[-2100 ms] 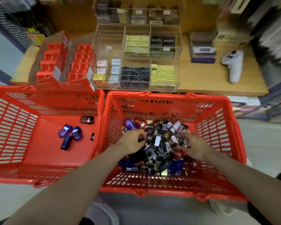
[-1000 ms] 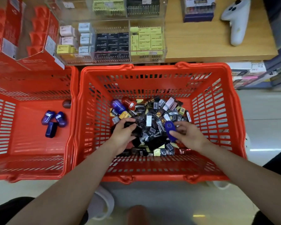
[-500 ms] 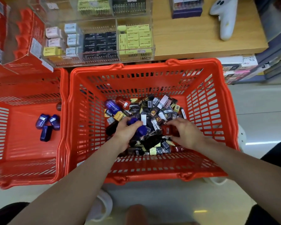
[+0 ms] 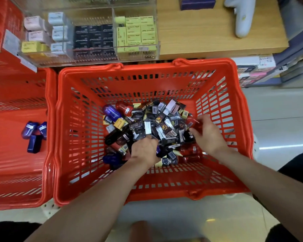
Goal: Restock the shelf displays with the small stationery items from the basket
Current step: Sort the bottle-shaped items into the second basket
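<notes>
The red basket [image 4: 241, 119] in front of me holds a heap of small stationery items [image 4: 157, 123]: black, grey and yellow boxes with blue and red capsule-shaped pieces. My left hand [image 4: 144, 151] is down in the near side of the heap, fingers curled round a blue item [image 4: 158, 149] that shows only as a sliver. At the heap's right edge, my right hand [image 4: 209, 136] pinches a red capsule-shaped item [image 4: 191, 121]. A clear acrylic display [image 4: 94, 55] with pastel, black and yellow-green boxes stands on the wooden shelf [image 4: 217, 35] behind the basket.
A second red basket [image 4: 16, 189] sits to the left with three blue items [image 4: 33, 133] on its floor. A red cardboard display box [image 4: 5, 32] stands at the far left of the shelf. A white object [image 4: 241, 20] lies on the shelf's right.
My right hand handed the blue item to my left hand, then picked a red item and moved to the heap's right edge. My left hand dropped lower in the heap. The view tilted downward.
</notes>
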